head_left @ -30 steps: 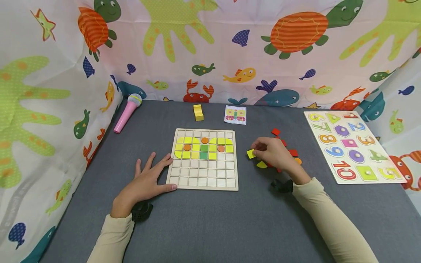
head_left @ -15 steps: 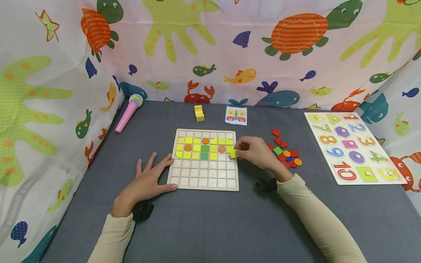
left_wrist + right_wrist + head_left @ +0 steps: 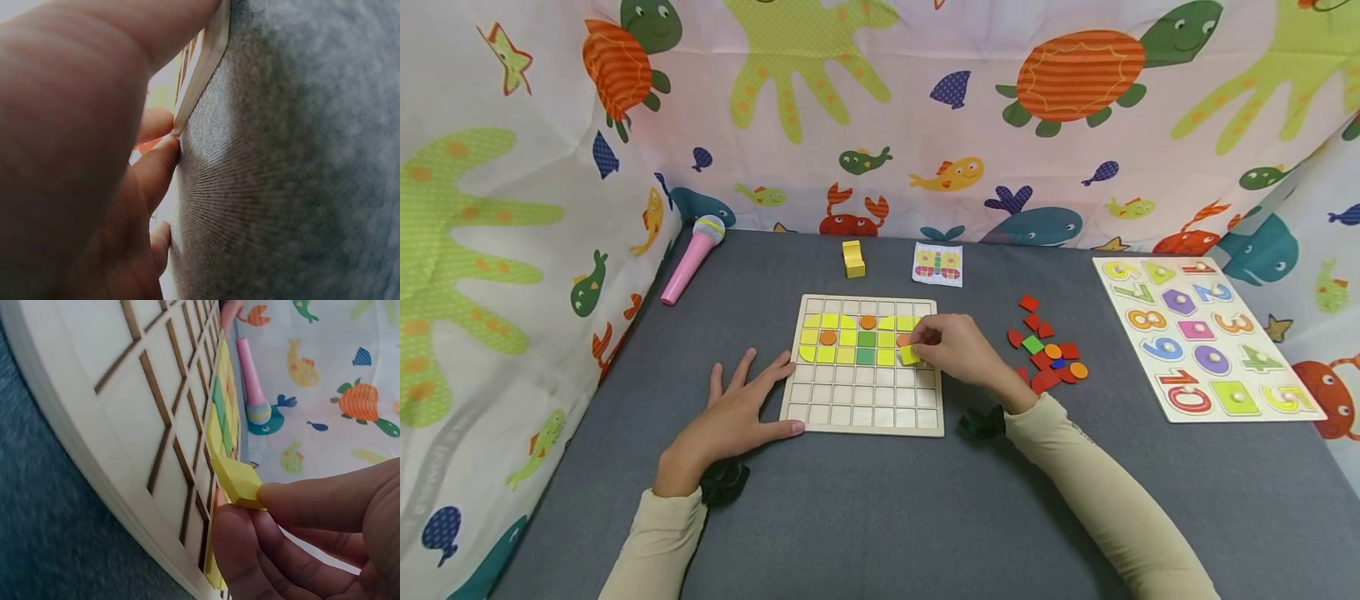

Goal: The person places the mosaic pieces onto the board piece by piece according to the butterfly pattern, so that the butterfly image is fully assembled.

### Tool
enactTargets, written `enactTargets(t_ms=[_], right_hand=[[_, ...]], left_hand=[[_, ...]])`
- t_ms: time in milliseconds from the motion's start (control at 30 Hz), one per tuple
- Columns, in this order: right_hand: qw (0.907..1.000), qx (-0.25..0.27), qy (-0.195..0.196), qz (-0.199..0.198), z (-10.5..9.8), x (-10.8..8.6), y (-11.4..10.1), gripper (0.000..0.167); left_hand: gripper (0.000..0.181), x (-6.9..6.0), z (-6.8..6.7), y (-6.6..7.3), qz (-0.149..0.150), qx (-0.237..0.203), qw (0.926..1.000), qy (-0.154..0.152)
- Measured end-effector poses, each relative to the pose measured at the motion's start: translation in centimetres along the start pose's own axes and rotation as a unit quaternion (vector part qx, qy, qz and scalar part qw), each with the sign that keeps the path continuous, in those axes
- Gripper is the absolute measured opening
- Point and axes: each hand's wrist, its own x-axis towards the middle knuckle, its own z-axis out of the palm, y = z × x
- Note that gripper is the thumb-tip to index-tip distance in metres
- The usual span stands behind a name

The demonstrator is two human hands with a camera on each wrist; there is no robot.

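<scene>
A wooden grid board (image 3: 861, 395) lies on the grey table, its upper rows partly filled with yellow, orange and green tiles. My right hand (image 3: 958, 350) pinches a yellow square tile (image 3: 237, 479) between thumb and fingertips. In the head view that tile is over the board's right part, beside the filled yellow cells, and in the right wrist view it is tilted. My left hand (image 3: 733, 417) has its fingers spread, with thumb and fingertips touching the board's left edge. In the left wrist view, fingers (image 3: 159, 165) meet the board's wooden edge (image 3: 203, 65).
Loose red, green, orange and blue pieces (image 3: 1045, 358) lie right of the board. Beyond it are a yellow block (image 3: 853, 259) and a butterfly pattern card (image 3: 937, 264). A pink toy microphone (image 3: 691, 260) is at back left, a number puzzle board (image 3: 1210, 337) at right.
My right hand has carried the yellow square tile leftward from the loose pieces to above the board. The left hand has stayed at the board's edge.
</scene>
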Motion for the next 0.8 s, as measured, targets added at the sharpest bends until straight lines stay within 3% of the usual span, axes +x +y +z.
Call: enactTargets(t_ms=[500, 800], right_hand=[[0.9963, -0.085, 0.006, -0.015, 1.4, 0.1, -0.5, 0.006], [0.9953, -0.095, -0.008, -0.02, 1.5, 0.1, -0.7, 0.004]], left_hand=[[0.101, 0.1, -0.1, 0.2, -0.001, -0.006, 1.0, -0.002], [0.101, 0.0, -0.2, 0.2, -0.002, -0.003, 1.0, -0.004]])
